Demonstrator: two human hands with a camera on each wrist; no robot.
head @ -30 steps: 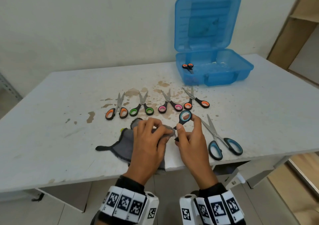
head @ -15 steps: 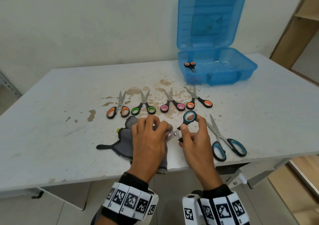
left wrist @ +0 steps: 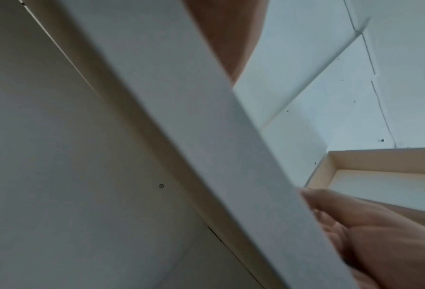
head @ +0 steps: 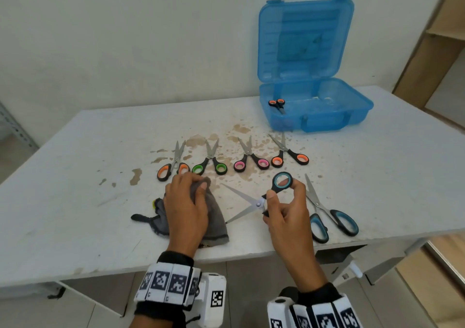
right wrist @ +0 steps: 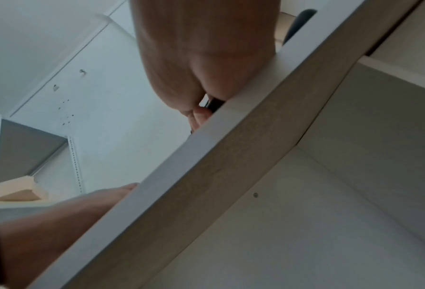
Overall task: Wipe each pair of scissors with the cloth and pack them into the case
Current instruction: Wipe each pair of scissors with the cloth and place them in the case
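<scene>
My right hand [head: 283, 191] pinches the blue-ringed handle of a pair of blue scissors [head: 242, 198], held just above the table with the blades spread wide and pointing left. My left hand [head: 195, 185] lies to the left of the blades, fingers curled into the bunched grey cloth [head: 216, 223] on the table. The blue case [head: 357, 112] stands open at the back right with small orange scissors [head: 276, 103] inside. The wrist views show mostly the table edge [right wrist: 231, 152]; a dark scissor handle [right wrist: 215, 103] peeks from under my right palm.
A row of scissors lies beyond my hands: orange [head: 173, 168], green [head: 210, 164], pink [head: 251, 160], orange [head: 289, 154]. A second blue pair [head: 328, 215] lies right of my right hand near the front edge. Brown stains mark the table [head: 75, 176]. A wooden shelf [head: 432, 51] stands at the far right.
My left hand has pulled the cloth leftward off the blades, which now show bare and spread open. My right hand has shifted slightly right with the scissors.
</scene>
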